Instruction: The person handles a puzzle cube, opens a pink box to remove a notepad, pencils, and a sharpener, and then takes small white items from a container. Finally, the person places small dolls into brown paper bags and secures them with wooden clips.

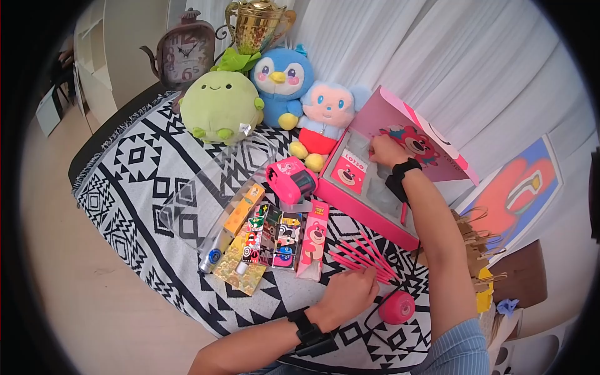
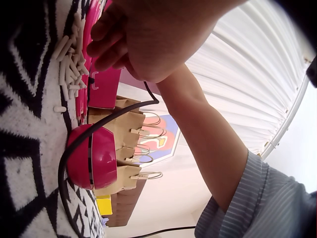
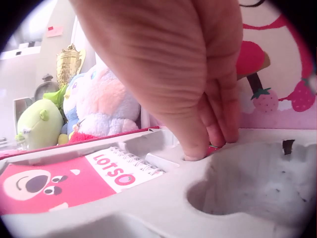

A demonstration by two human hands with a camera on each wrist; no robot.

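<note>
My right hand [image 1: 387, 151] reaches into the grey moulded tray [image 3: 277, 225] of an open pink gift box [image 1: 369, 215]. In the right wrist view its thumb and fingers come down into a small recess and pinch a small red item [image 3: 214, 147], mostly hidden by the hand. Left of the hand, a spiral notebook [image 3: 74, 186] marked LOTSO lies in its own hollow. My left hand [image 1: 349, 299] is low over the patterned cloth with loosely curled fingers, holding nothing. Pink pencils [image 1: 362, 255] lie fanned out just beyond it, and a round pink case [image 1: 397, 307] sits to its right.
A pink sharpener-like gadget [image 1: 290, 180], patterned small boxes [image 1: 287, 242] and a pink bear box [image 1: 314, 237] lie left of the gift box. Plush toys [image 1: 219, 106], a clock [image 1: 186, 53] and a gold trophy [image 1: 257, 28] stand behind. A black cable [image 2: 106, 119] crosses near the left hand.
</note>
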